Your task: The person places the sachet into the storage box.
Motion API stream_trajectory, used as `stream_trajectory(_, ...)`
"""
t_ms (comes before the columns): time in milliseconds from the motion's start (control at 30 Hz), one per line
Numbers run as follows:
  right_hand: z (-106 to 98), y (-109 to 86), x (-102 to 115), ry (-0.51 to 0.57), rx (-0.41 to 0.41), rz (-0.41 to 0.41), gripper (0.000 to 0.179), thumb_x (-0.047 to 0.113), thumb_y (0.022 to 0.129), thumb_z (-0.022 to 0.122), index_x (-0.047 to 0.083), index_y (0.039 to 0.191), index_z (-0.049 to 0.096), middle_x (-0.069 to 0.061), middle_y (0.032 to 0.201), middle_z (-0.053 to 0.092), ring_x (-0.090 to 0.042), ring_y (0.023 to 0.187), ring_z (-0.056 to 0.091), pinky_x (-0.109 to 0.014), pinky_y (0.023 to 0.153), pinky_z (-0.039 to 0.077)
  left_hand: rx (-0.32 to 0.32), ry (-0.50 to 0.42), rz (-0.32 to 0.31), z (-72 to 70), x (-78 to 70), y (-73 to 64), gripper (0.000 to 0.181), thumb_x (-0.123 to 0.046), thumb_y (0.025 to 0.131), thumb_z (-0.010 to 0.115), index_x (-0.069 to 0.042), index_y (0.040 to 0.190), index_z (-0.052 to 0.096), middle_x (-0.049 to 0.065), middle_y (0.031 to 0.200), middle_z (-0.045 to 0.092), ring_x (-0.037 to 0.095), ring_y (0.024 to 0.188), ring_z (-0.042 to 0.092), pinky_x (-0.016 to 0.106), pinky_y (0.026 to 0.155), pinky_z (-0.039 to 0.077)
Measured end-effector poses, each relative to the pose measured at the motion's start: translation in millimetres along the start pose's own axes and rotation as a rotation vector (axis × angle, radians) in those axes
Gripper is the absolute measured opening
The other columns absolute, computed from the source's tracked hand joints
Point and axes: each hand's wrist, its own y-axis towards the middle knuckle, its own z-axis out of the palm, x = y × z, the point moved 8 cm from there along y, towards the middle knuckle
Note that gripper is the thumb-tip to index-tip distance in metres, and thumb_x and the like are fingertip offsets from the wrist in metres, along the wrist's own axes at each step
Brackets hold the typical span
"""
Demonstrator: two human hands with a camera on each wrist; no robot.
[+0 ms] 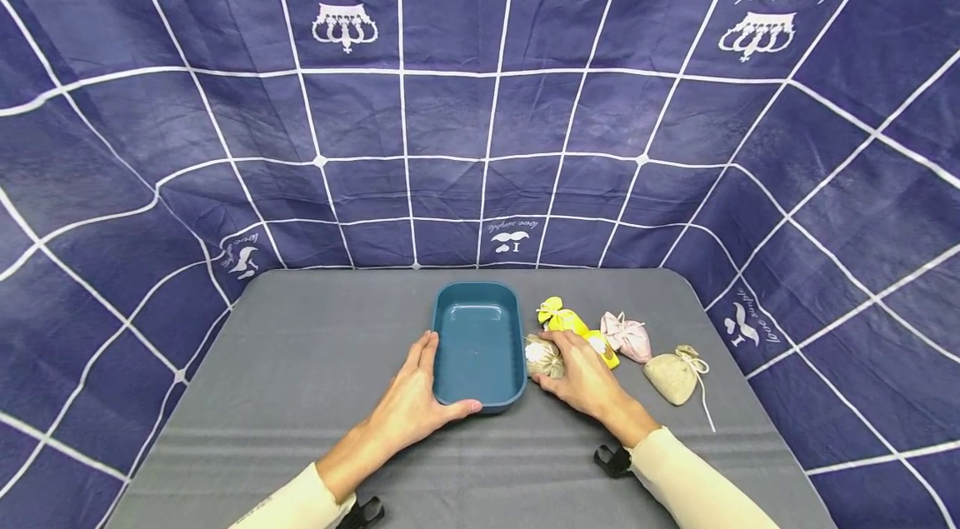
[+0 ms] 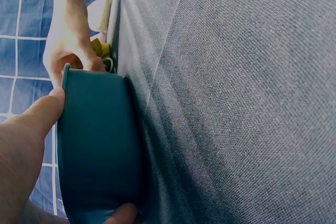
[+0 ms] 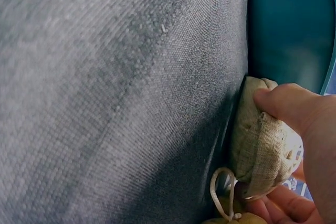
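Observation:
A blue rectangular plastic box (image 1: 477,350) stands on the grey table. My left hand (image 1: 411,400) holds its near left corner, fingers along the left wall and thumb (image 2: 44,114) at the near rim. On the box's right side, my right hand (image 1: 583,375) grips a beige drawstring pouch (image 3: 257,140) with a white patch, thumb on one side and fingers on the other. The pouch sits low beside the box wall. Yellow pouches (image 1: 558,316) lie just beyond the right hand, partly covered by it.
A pink pouch (image 1: 627,337) and another beige pouch (image 1: 671,377) with a trailing cord lie farther right on the grey tabletop (image 1: 322,346). Blue cloth with white grid lines (image 1: 450,112) hangs around the back and sides of the table.

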Motion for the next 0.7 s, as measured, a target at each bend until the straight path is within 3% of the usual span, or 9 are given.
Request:
stream_trajectory(200, -2.4, 1.4, 1.1, 0.014, -0.018, -0.020, 0.064, 0.018, 0.084, 0.104, 0.003, 0.140, 0.077, -0.013, 0.131, 0.082, -0.030, 0.121, 0.080, -0.051, 0.103, 0.066, 0.002, -0.007, -0.012, 1.3, 0.6, 0.9, 0.139, -0.065, 0.081, 0.103, 0.006, 0.179, 0.034, 0.029, 0.184, 0.039, 0.054, 0.161, 0.056, 0.070, 0.125, 0.054)
stream_trajectory(533, -6.7, 3.1, -2.8, 0.074, -0.027, 0.032, 0.064, 0.015, 0.084, 0.101, 0.006, 0.142, 0.076, -0.013, 0.137, 0.083, -0.034, 0.130, 0.079, -0.054, 0.110, 0.064, -0.008, -0.005, -0.002, -0.5, -0.7, 1.8, 0.139, -0.064, 0.080, 0.104, 0.006, 0.178, 0.035, 0.029, 0.184, 0.040, 0.053, 0.160, 0.057, 0.067, 0.126, 0.055)
stream_trajectory(700, -14.1, 4.2, -4.0, 0.100, -0.049, 0.055, 0.063, 0.016, 0.085, 0.099, 0.007, 0.142, 0.075, -0.011, 0.132, 0.084, -0.031, 0.124, 0.080, -0.054, 0.104, 0.065, -0.006, -0.001, -0.007, 0.4, -0.1, 0.9, 0.140, -0.067, 0.080, 0.103, 0.005, 0.178, 0.036, 0.028, 0.184, 0.040, 0.054, 0.160, 0.057, 0.070, 0.125, 0.055)
